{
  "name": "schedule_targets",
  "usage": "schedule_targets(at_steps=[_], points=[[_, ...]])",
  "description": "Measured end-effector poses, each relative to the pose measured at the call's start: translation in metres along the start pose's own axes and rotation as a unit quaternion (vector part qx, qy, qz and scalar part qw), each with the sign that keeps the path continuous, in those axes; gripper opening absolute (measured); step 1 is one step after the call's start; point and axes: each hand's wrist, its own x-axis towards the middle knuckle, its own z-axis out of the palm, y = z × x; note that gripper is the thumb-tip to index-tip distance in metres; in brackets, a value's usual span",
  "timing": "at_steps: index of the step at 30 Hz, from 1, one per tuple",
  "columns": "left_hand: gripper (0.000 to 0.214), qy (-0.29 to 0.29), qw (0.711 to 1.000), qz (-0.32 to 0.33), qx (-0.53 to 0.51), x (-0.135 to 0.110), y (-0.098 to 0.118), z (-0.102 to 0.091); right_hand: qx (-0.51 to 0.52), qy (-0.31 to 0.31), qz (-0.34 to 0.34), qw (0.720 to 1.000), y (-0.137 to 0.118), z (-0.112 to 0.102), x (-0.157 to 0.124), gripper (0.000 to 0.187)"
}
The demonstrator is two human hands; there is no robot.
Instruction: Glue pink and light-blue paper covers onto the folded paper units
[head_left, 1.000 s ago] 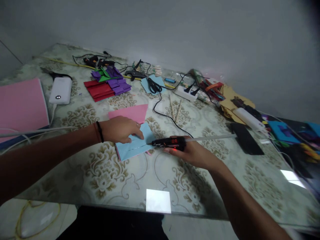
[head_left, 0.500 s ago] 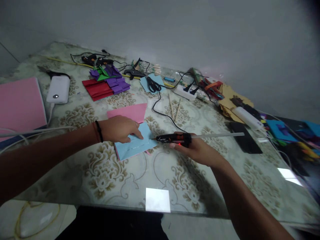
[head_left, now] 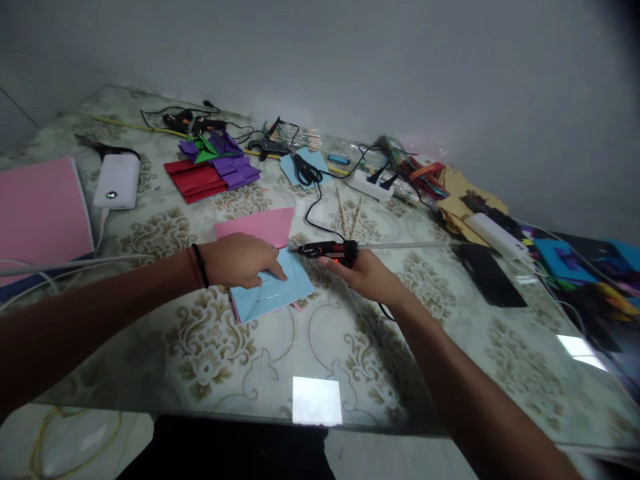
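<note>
A folded light-blue paper (head_left: 273, 300), with pink paper under it, lies on the table below my left hand (head_left: 243, 261). That hand's index finger stretches out and presses the blue sheet down; thin lines of glue show on the sheet. Behind it a pink flap (head_left: 265, 225) stands out from the fold. My right hand (head_left: 367, 270) is wrapped round a black hot glue gun (head_left: 327, 251) with a small red light. Its nozzle is at the upper right edge of the blue paper, and a long glue stick (head_left: 405, 246) sticks out of its rear.
Red folded paper (head_left: 195, 180) and purple paper lie behind the work. A white power bank (head_left: 117, 181) and scissors (head_left: 103, 146) are at left. Farther right are two wooden sticks (head_left: 343, 212), a power strip (head_left: 371, 185), and a black phone (head_left: 493, 277). The glue gun's cord crosses the table.
My right hand has moved the glue gun up and left, from the paper's right corner to its upper edge. My left hand stays nearly still on the paper.
</note>
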Motion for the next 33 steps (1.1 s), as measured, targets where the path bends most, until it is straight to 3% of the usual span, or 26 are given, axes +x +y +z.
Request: schedule_targets(at_steps=[12,33], points=[[0.047,0.011,1.000,0.009,-0.003,0.000,-0.002,0.002,-0.032,0.002,0.012,0.999,-0.002,0.002,0.001,0.046],[0.048,-0.010,1.000,-0.005,-0.005,0.002,0.003,-0.005,-0.049,-0.066,0.003,0.997,-0.016,-0.014,-0.042,0.042]])
